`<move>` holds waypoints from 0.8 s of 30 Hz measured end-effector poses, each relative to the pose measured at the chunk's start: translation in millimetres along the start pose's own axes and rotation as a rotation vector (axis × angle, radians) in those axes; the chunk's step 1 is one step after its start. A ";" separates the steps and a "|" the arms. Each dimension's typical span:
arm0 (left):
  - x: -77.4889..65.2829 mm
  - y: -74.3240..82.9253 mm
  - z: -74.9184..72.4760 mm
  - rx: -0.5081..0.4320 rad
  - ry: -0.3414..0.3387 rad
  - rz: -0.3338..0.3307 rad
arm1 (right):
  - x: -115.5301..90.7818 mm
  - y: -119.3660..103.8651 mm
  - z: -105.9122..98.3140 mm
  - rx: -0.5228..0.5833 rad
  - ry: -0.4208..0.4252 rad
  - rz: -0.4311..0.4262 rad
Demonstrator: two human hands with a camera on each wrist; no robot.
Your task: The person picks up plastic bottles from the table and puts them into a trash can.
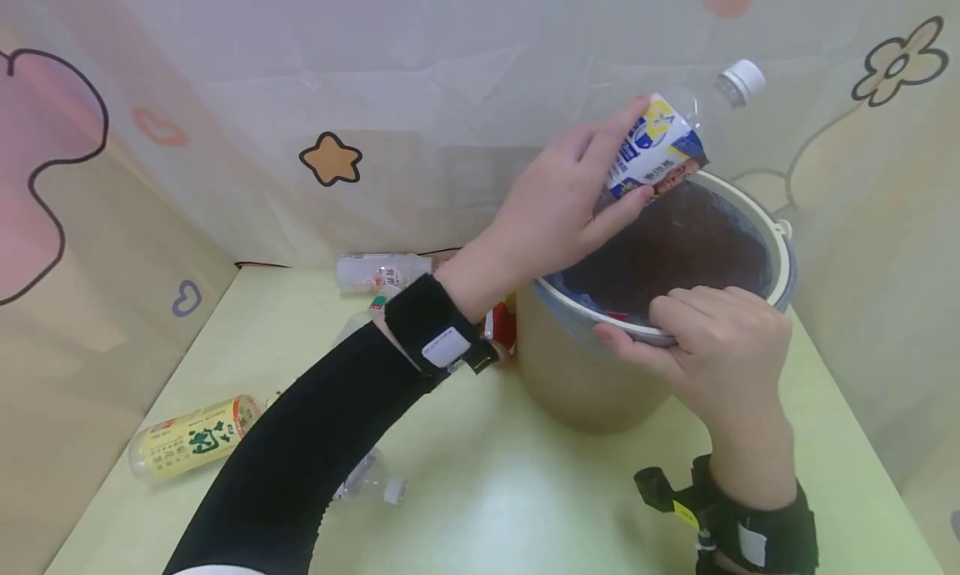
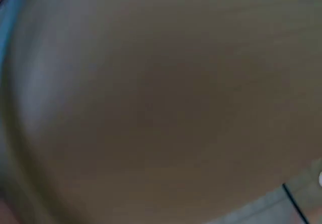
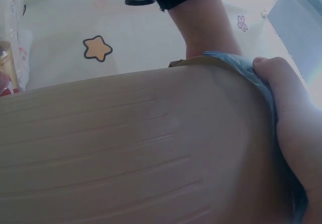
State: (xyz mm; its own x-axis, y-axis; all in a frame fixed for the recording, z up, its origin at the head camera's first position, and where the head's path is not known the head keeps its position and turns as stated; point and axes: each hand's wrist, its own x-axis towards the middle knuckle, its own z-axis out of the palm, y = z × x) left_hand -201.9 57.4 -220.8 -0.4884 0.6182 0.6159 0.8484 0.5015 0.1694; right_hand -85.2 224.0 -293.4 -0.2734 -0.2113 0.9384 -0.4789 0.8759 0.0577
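Note:
In the head view my left hand (image 1: 558,196) grips a clear plastic bottle (image 1: 660,146) round its white, blue and yellow label. The bottle is tilted, its white cap pointing up and right, above the far side of a beige trash bin (image 1: 577,375). A bluish bag lines the bin, folded over its pale rim (image 1: 776,225). My right hand (image 1: 723,350) holds the near right rim, fingers over the edge into the bin and thumb outside along it. The right wrist view shows the bin's ribbed side (image 3: 126,148) and the bag edge (image 3: 241,65) under that hand.
A yellow-labelled bottle (image 1: 197,437) lies at the table's left. A small clear bottle (image 1: 367,479) with a white cap lies partly behind my left sleeve. Near the back wall lies another bottle (image 1: 382,271), and a red item (image 1: 501,327) sits against the bin.

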 end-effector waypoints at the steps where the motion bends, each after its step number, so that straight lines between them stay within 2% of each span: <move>1: -0.2 1.9 3.8 0.010 -0.017 0.008 | 0.3 -0.5 0.3 0.000 0.007 0.001; 3: -0.9 4.7 8.9 0.042 -0.055 0.016 | 0.9 -1.3 0.5 0.001 0.018 0.002; 7: -0.5 8.0 10.5 0.088 -0.178 0.006 | 2.3 -2.3 0.3 0.005 0.030 0.004; 10: 1.3 9.7 10.0 0.094 -0.296 -0.004 | 3.2 -2.5 0.0 0.008 0.039 0.006; 15: 4.2 9.8 13.5 0.066 -0.476 0.026 | 4.0 -2.8 0.7 0.012 0.058 0.011; 18: 5.1 8.8 15.9 0.047 -0.555 0.035 | 3.5 -2.7 1.4 0.011 0.064 0.015; 24: 5.2 8.9 18.5 0.045 -0.672 -0.015 | 2.1 -2.4 1.4 0.007 0.063 0.019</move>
State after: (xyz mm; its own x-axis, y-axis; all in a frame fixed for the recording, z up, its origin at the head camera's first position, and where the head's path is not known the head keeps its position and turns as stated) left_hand -200.6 76.3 -230.3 -0.5336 0.8458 -0.0011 0.8381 0.5289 0.1332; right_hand -85.8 220.8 -292.1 -0.2297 -0.1664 0.9589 -0.4800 0.8765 0.0372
